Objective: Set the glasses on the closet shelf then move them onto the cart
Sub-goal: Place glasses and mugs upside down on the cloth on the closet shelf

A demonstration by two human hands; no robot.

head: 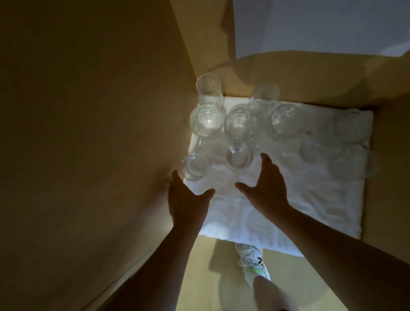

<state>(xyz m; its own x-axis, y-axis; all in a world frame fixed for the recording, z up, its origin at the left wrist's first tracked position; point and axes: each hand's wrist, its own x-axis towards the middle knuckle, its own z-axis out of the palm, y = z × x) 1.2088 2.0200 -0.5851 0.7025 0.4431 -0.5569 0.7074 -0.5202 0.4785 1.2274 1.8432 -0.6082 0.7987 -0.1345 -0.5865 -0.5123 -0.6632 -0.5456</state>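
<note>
Overhead, tall tan wooden closet walls (64, 123) frame a white cloth-covered shelf (288, 212). Both bare hands reach in, left hand (187, 201) and right hand (265, 186), fingers straight, apart, holding nothing. Clear drinking glasses (236, 123) stand clustered at the shelf's far left, just beyond the fingertips.

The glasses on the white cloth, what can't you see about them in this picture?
- Head view: the glasses on the right fade into the white cloth; overexposure blurs their outlines, so their number is unclear.
- Back glass: its base is hidden behind the glass in front.
- Cart: not in view.
- Left hand and right hand: dark silhouettes; whether the fingertips touch the near glasses is unclear.
</note>
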